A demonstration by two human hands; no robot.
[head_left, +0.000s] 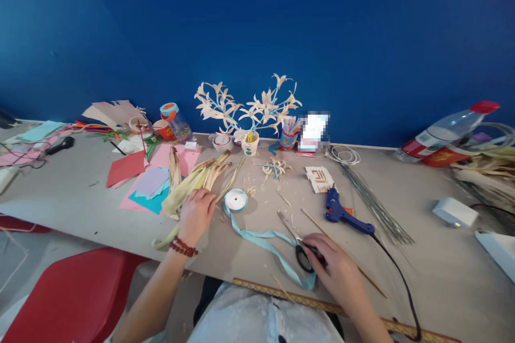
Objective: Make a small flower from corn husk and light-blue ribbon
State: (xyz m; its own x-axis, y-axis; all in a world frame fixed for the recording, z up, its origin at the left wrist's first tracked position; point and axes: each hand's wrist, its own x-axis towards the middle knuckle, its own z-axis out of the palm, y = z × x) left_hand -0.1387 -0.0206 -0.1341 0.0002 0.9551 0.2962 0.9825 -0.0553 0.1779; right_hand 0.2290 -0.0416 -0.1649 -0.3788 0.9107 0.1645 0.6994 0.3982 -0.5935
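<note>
My left hand point(197, 215) lies over a heap of dried corn husks point(177, 196), its fingers curled down and closed on a husk. A beaded bracelet circles that wrist. Beside it sits a white spool point(235, 200), from which pale blue ribbon point(277, 257) trails toward the table's front edge. On the right, my right hand point(332, 265) is closed on black-handled scissors point(302, 257), whose blades point away to the upper left. A thin wooden stick point(322, 225) passes by this hand. Farther off, husk flowers on blue stems point(265, 102) stand in a white cup point(250, 144).
A blue glue gun point(341, 213) with a black cord lies right of the scissors. Behind it is a bundle of wires point(374, 201). A plastic bottle point(446, 131) leans at the far right. Coloured paper point(126, 166) is at left. A red chair point(80, 295) stands lower left.
</note>
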